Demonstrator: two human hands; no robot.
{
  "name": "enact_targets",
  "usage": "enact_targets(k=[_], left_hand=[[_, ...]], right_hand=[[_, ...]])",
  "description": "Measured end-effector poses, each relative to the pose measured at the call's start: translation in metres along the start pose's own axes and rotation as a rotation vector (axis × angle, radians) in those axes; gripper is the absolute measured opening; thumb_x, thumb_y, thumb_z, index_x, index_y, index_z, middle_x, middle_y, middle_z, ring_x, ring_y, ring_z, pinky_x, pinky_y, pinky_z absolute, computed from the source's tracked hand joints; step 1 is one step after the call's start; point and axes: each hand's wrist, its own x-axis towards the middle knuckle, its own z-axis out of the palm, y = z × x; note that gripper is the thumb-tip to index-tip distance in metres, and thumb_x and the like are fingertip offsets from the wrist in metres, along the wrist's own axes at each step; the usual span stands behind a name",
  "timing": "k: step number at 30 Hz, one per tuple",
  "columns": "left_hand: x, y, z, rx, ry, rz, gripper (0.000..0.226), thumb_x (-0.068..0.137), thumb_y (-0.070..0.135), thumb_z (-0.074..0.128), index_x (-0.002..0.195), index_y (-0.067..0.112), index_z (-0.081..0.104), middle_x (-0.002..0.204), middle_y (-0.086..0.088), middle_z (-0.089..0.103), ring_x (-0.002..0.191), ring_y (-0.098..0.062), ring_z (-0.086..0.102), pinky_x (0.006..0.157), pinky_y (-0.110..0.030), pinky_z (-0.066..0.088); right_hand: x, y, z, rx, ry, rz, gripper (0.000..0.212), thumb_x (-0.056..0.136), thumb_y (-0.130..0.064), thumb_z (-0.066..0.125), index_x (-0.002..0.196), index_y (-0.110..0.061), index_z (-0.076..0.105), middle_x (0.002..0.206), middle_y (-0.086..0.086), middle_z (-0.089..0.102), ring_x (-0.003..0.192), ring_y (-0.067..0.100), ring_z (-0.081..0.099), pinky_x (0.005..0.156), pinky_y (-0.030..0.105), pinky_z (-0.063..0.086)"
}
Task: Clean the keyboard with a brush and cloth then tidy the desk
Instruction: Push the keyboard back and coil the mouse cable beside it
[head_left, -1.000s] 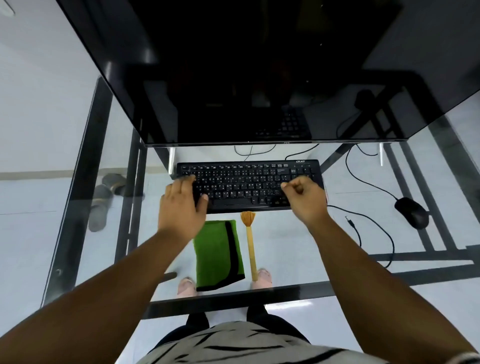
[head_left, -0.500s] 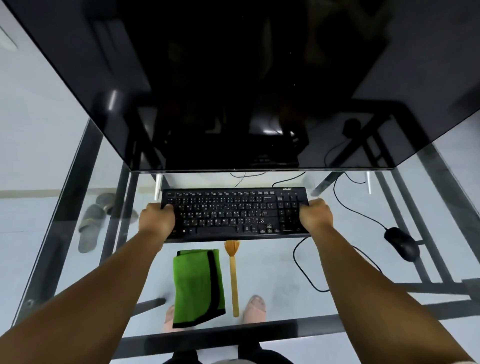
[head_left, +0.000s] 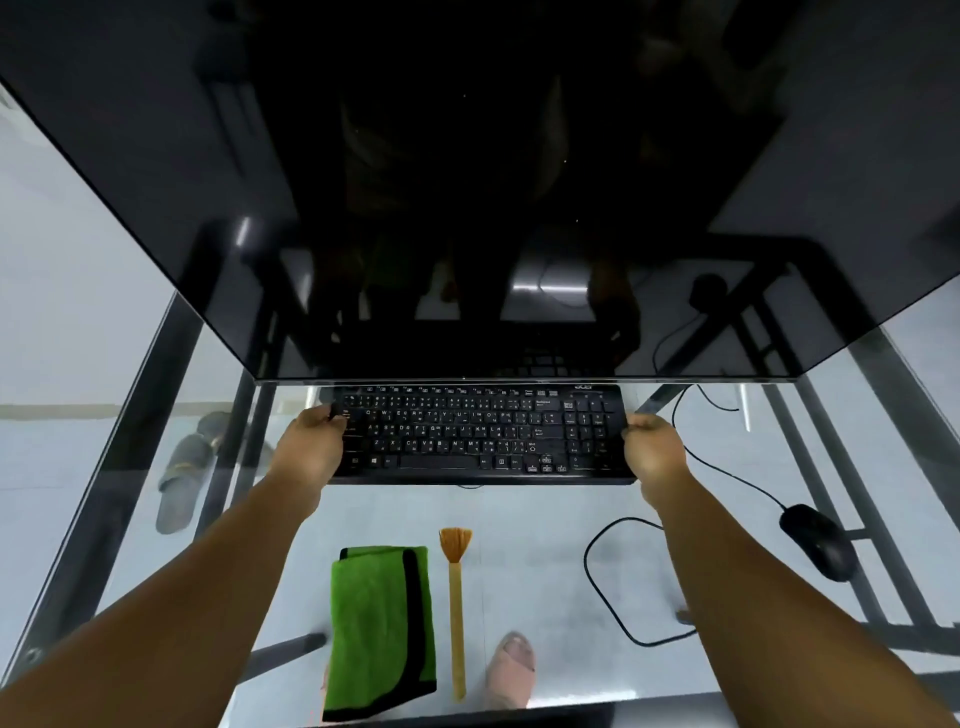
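A black keyboard (head_left: 480, 434) lies on the glass desk just under the monitor's lower edge. My left hand (head_left: 310, 452) grips its left end, thumb on the keys. My right hand (head_left: 654, 452) grips its right end. Nearer to me, a folded green cloth (head_left: 382, 629) with a black border lies on the glass. Right beside the cloth is a small wooden-handled brush (head_left: 456, 597), bristles pointing toward the keyboard.
A big dark monitor (head_left: 467, 182) fills the upper view. A black mouse (head_left: 820, 540) sits at right, its cable looping over the glass desk (head_left: 545, 571). Slippers (head_left: 184, 467) and feet show through the glass on the floor.
Both hands went from resting over the keys to gripping the keyboard's two ends. The keyboard now sits closer under the monitor, farther from the cloth and brush.
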Motion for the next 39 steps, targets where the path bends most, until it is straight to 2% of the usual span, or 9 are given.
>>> enact_targets(k=[5, 11, 19, 21, 23, 29, 33, 36, 39], left_hand=[[0.011, 0.006, 0.006, -0.050, -0.004, -0.014, 0.041, 0.100, 0.017, 0.046, 0.141, 0.017, 0.046, 0.137, -0.006, 0.051, 0.123, -0.027, 0.047, 0.093, -0.032, 0.033], [0.011, 0.006, 0.010, -0.050, -0.003, -0.019, 0.042, 0.100, 0.013, 0.044, 0.142, 0.015, 0.044, 0.139, -0.008, 0.050, 0.126, -0.029, 0.046, 0.092, -0.032, 0.031], [0.009, 0.002, 0.016, -0.013, 0.011, 0.010, 0.037, 0.098, 0.010, 0.045, 0.135, 0.012, 0.050, 0.114, -0.007, 0.058, 0.095, -0.022, 0.048, 0.085, -0.031, 0.032], [0.005, 0.003, 0.018, 0.033, 0.030, 0.032, 0.033, 0.097, 0.009, 0.046, 0.129, 0.010, 0.054, 0.090, -0.003, 0.056, 0.076, -0.021, 0.049, 0.080, -0.031, 0.035], [0.001, 0.005, 0.019, 0.127, 0.074, 0.053, 0.028, 0.094, 0.014, 0.049, 0.120, 0.010, 0.057, 0.093, -0.008, 0.059, 0.073, -0.024, 0.052, 0.076, -0.036, 0.042], [-0.026, 0.000, 0.050, 0.302, 0.245, 0.275, 0.052, 0.090, 0.020, 0.056, 0.139, 0.007, 0.043, 0.141, -0.014, 0.043, 0.130, -0.035, 0.040, 0.106, -0.046, 0.032], [-0.055, -0.002, 0.095, 0.431, 0.081, 0.519, 0.057, 0.092, 0.023, 0.057, 0.145, 0.013, 0.036, 0.152, -0.009, 0.035, 0.140, -0.028, 0.032, 0.112, -0.045, 0.029], [-0.076, 0.000, 0.139, 0.592, -0.073, 0.661, 0.064, 0.094, 0.030, 0.054, 0.151, 0.017, 0.027, 0.161, -0.002, 0.019, 0.148, -0.022, 0.018, 0.117, -0.042, 0.022], [-0.094, 0.000, 0.181, 0.751, -0.163, 0.742, 0.069, 0.096, 0.037, 0.047, 0.154, 0.019, 0.015, 0.163, 0.002, 0.002, 0.150, -0.018, 0.004, 0.120, -0.040, 0.013]], right_hand=[[0.024, -0.003, 0.004, 0.069, -0.078, -0.005, 0.040, 0.084, 0.000, 0.039, 0.098, -0.021, 0.070, 0.099, 0.006, 0.073, 0.095, 0.028, 0.069, 0.090, 0.046, 0.056], [0.027, -0.008, 0.010, 0.147, -0.091, -0.011, 0.031, 0.093, 0.009, 0.038, 0.100, -0.014, 0.058, 0.083, -0.004, 0.060, 0.075, 0.010, 0.056, 0.064, 0.020, 0.043], [0.030, -0.006, 0.013, 0.099, -0.128, -0.016, 0.038, 0.091, 0.007, 0.038, 0.113, -0.010, 0.064, 0.104, 0.008, 0.070, 0.096, 0.024, 0.066, 0.088, 0.037, 0.054], [0.027, -0.007, 0.010, 0.070, -0.134, -0.020, 0.037, 0.091, 0.006, 0.039, 0.114, -0.012, 0.062, 0.108, 0.007, 0.068, 0.098, 0.023, 0.065, 0.089, 0.036, 0.053], [0.024, -0.008, 0.009, 0.068, -0.132, -0.026, 0.037, 0.092, 0.004, 0.039, 0.121, -0.011, 0.056, 0.110, 0.004, 0.062, 0.098, 0.021, 0.060, 0.083, 0.029, 0.049], [0.023, -0.004, -0.001, 0.086, -0.091, -0.135, 0.030, 0.095, 0.002, 0.043, 0.115, -0.020, 0.050, 0.088, -0.009, 0.050, 0.073, 0.001, 0.046, 0.064, 0.012, 0.038], [0.021, 0.007, -0.029, 0.047, -0.012, -0.194, 0.027, 0.096, 0.004, 0.043, 0.106, -0.017, 0.057, 0.088, -0.006, 0.052, 0.079, 0.005, 0.048, 0.068, 0.008, 0.042], [0.026, 0.020, -0.065, 0.085, 0.015, -0.231, 0.035, 0.093, -0.004, 0.054, 0.126, -0.016, 0.056, 0.110, -0.003, 0.058, 0.095, 0.012, 0.055, 0.089, 0.024, 0.047], [0.027, 0.038, -0.102, 0.125, 0.036, -0.213, 0.036, 0.089, -0.003, 0.059, 0.119, -0.023, 0.058, 0.104, -0.009, 0.059, 0.093, 0.014, 0.057, 0.078, 0.024, 0.047]])
